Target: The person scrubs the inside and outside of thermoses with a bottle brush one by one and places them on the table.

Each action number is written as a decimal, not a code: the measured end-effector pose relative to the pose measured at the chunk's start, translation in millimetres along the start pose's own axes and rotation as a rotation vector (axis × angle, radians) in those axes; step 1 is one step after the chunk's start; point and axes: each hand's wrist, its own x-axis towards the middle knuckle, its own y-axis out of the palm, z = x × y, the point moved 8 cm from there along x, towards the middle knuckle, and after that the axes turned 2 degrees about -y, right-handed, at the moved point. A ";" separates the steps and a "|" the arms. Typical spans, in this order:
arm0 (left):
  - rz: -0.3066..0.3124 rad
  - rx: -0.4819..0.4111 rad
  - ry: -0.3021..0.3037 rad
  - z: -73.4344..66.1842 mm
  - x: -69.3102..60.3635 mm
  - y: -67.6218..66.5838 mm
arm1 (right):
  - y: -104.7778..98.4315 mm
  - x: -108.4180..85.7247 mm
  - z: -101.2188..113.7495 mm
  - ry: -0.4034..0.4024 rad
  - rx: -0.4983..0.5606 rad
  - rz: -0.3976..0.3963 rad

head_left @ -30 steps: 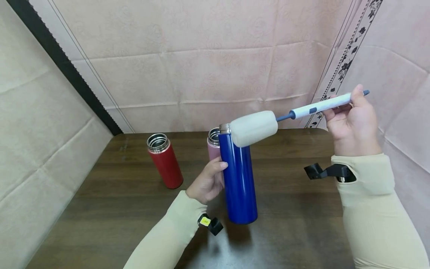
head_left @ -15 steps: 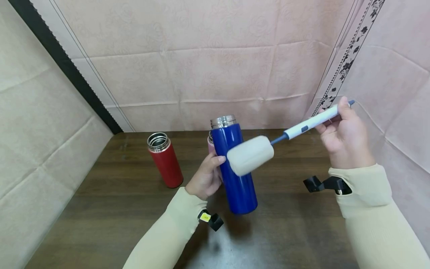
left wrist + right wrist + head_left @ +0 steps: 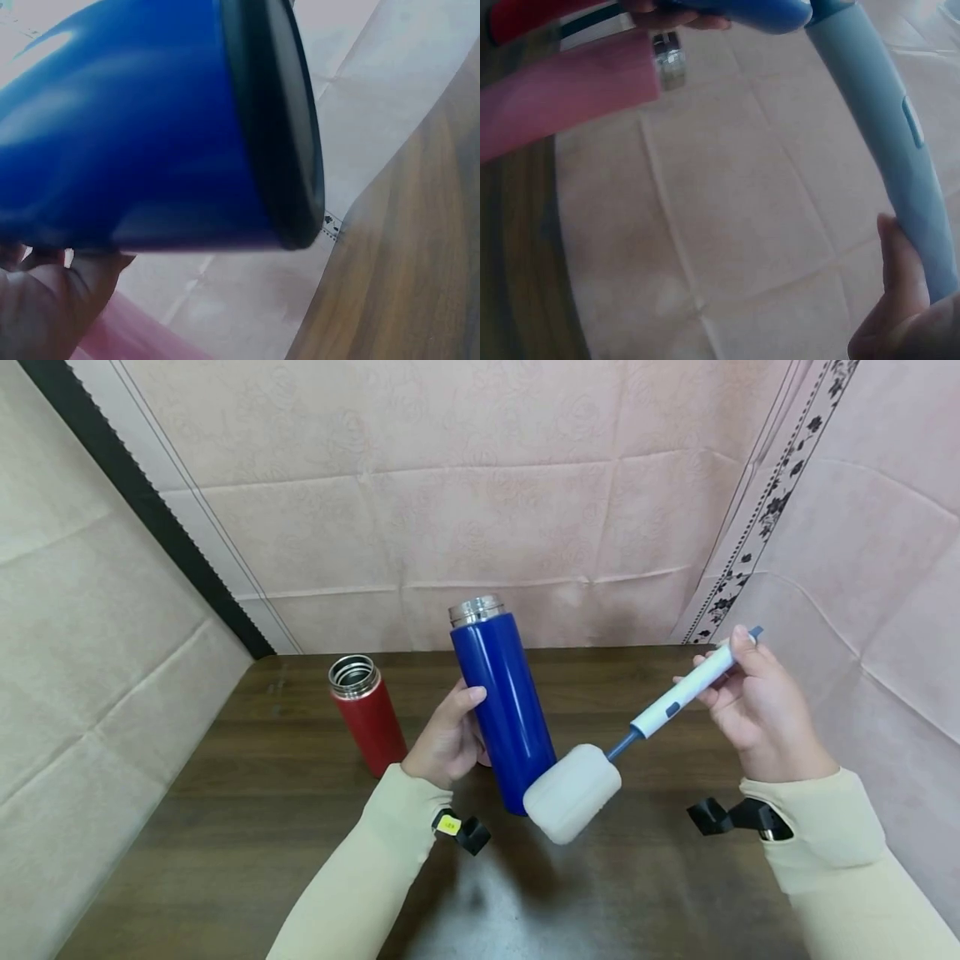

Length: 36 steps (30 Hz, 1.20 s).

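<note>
My left hand (image 3: 448, 739) grips a blue metal flask (image 3: 504, 702) with a bare steel neck. Tilted, its top leans left; its base shows off the table in the left wrist view. My right hand (image 3: 763, 714) holds a sponge bottle brush by its pale blue handle (image 3: 686, 689), slanting down to the left. The brush's white sponge head (image 3: 572, 793) overlaps the flask's lower end in the head view; I cannot tell if they touch. A pink flask (image 3: 570, 90) stands behind, mostly hidden by my left hand in the head view.
An uncapped red flask (image 3: 369, 718) stands on the brown wooden table (image 3: 225, 827), left of my left hand. Pale patterned cloth (image 3: 487, 502) rises behind the table and along both sides.
The brush has come down from beside the flask's neck to its lower end, its handle tilting steeper. The blue flask has risen and shifted left at its top, tilting more.
</note>
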 end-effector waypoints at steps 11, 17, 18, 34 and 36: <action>0.104 -0.036 -0.053 10.0 -6.3 10.2 | 20.9 21.3 22.2 -0.060 0.244 -0.154; 0.172 -0.019 -0.040 13.9 -6.5 18.9 | 29.5 30.4 36.1 -0.118 0.321 -0.195; 0.176 -0.015 -0.046 14.9 -6.5 20.1 | 30.1 31.5 37.1 -0.119 0.331 -0.207; 0.097 0.000 0.001 2.9 -7.7 12.9 | 17.4 32.9 10.2 0.057 0.221 -0.163; 0.051 -0.014 0.027 -2.6 -7.7 7.1 | 16.0 29.0 5.8 0.068 0.177 -0.123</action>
